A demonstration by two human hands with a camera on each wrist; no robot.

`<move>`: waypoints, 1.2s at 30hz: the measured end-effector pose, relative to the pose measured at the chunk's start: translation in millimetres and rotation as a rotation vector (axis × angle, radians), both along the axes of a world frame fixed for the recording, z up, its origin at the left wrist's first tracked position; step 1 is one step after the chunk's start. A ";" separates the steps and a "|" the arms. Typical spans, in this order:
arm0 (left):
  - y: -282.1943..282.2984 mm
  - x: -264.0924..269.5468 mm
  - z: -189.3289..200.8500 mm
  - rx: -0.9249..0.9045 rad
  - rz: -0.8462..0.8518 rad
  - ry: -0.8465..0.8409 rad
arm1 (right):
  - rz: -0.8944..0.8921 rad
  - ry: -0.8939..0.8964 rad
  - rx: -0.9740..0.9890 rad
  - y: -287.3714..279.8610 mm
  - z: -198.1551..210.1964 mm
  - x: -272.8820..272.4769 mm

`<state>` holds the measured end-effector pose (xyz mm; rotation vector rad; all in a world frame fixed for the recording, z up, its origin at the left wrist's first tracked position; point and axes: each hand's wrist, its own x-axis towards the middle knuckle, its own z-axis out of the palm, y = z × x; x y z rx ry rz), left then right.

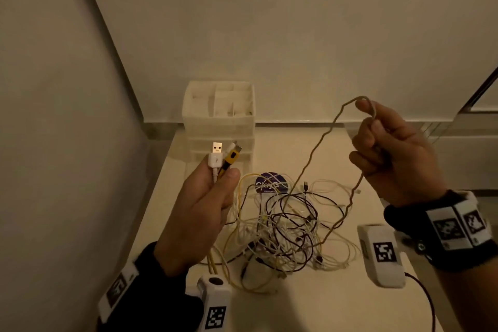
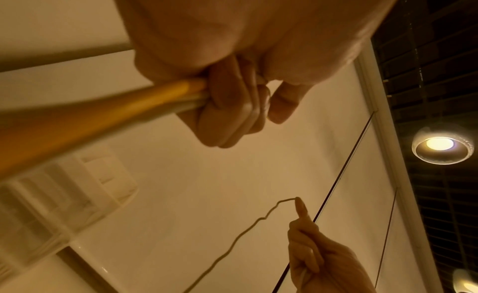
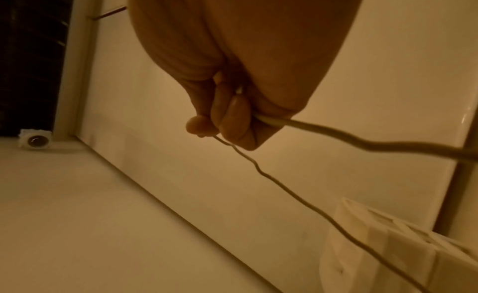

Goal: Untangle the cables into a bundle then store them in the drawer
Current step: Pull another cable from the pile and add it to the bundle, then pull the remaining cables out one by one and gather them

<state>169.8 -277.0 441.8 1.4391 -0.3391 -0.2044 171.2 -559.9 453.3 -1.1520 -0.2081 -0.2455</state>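
**Currently: both hands holding cable, tangle on the counter**

Left hand [image 1: 200, 213] is raised over the counter's left edge, thumb and fingers closed on a white USB plug [image 1: 216, 157] and a yellow plug [image 1: 230, 159], both pointing up. Left wrist view shows their leads, yellow and white, running out of the fist.

Right hand [image 1: 393, 153] is up over the right side, fingers curled round a tan cable [image 1: 318, 145]; one loop goes over the index fingertip, both runs drop into the cable tangle [image 1: 285, 229].

Tangle lies mid-counter [image 1: 310, 304]: white, yellow and dark leads, knotted together.

Drawer unit [image 1: 219, 121] stands at the back edge, left of centre, drawers shut. Purple round sticker [image 1: 270, 182] sits between unit and tangle, partly under the cables.
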 end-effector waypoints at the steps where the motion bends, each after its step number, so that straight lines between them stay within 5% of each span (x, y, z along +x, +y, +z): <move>1: -3.5 1.3 0.3 0.006 -0.001 -0.007 | 0.000 -0.021 0.013 -3.1 1.7 -1.4; 10: -21.2 11.8 3.1 -0.007 -0.005 0.001 | -0.066 -0.221 -0.140 -44.9 19.7 -15.0; 13: -23.2 11.5 0.1 -0.006 0.000 0.006 | -0.315 0.024 -0.585 -48.3 -26.6 -11.2; 16: -21.9 8.7 -3.5 0.016 0.013 0.015 | -0.369 0.334 -0.982 -54.4 -97.9 -9.9; 20: -17.8 6.5 -6.7 0.037 0.050 0.046 | -0.302 0.686 -1.078 -58.2 -184.2 -27.5; 24: -18.7 5.4 -7.7 0.044 0.072 0.054 | -0.303 0.824 -1.223 -69.8 -245.5 -48.6; 36: -42.8 6.9 -10.6 0.124 0.050 0.029 | -0.184 0.993 -1.283 -92.4 -287.3 -39.1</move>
